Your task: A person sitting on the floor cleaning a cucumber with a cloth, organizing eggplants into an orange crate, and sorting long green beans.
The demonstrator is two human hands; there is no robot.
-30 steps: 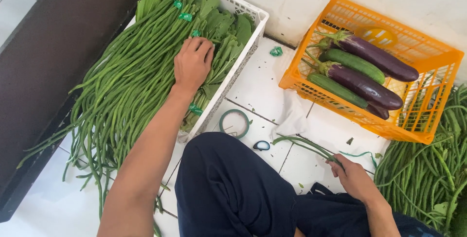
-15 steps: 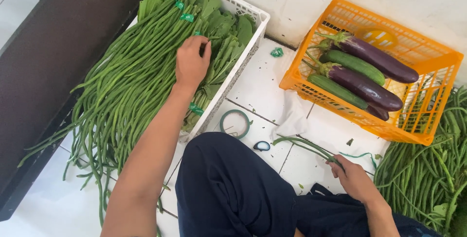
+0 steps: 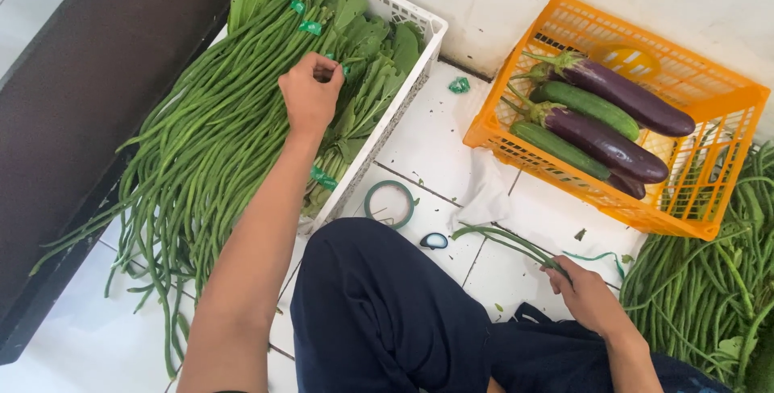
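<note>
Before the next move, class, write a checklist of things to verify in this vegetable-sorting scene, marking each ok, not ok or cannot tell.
1. Left hand rests on the long beans in the white crate: ok.
2. Right hand grips a few bean stems: ok.
3. Green tape roll lies on the floor tiles between the hands: ok.
4. Long beans sit fully inside the white crate: not ok, ends spill over.
5. Orange crate holds eggplants and cucumbers: ok.
6. Left hand pinches a bundle tie: cannot tell.

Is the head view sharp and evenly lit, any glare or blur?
Head view: sharp throughout, soft even daylight; mild sheen on the glossy purple eggplants; faint shadows under the orange plastic crate; left hand and right hand unblurred.
</note>
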